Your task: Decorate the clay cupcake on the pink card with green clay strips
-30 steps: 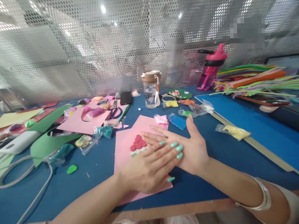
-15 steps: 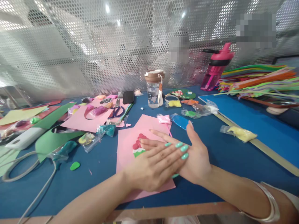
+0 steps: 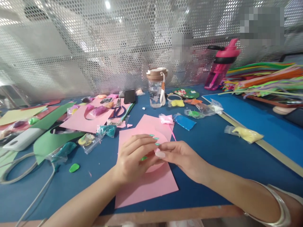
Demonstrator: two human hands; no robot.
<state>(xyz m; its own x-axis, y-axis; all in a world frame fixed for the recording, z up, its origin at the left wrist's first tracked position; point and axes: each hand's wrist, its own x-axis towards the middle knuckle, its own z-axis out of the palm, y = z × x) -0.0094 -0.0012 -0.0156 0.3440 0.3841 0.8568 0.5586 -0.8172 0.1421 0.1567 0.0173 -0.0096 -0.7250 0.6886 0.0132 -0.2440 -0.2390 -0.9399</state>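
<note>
My left hand (image 3: 131, 159) and my right hand (image 3: 183, 157) meet fingertip to fingertip over a pink paper sheet (image 3: 146, 186) on the blue table. The left hand's fingers, with mint-green nails, are curled and pinch a small green piece of clay (image 3: 143, 158). The right hand's thumb and fingers are pressed together against the left fingertips; what they hold is hidden. The hands cover the red clay shape on the sheet. A silver bangle (image 3: 280, 205) is on my right wrist.
Bagged clay lies around: blue (image 3: 186, 122), yellow (image 3: 246, 134), pink (image 3: 166, 119), teal (image 3: 106, 130). A jar (image 3: 156, 88), a pink bottle (image 3: 220, 67), scissors (image 3: 118, 110), a phone (image 3: 129, 96), green paper (image 3: 47, 143), a loose green clay bit (image 3: 74, 167), a cable and coloured foam sheets (image 3: 267, 82) fill the table. A perforated screen stands behind.
My hands were flat, palm on palm, rubbing together. Now both have curled and pulled in, fingertips pinching together over the pink sheet, covering the red clay shape.
</note>
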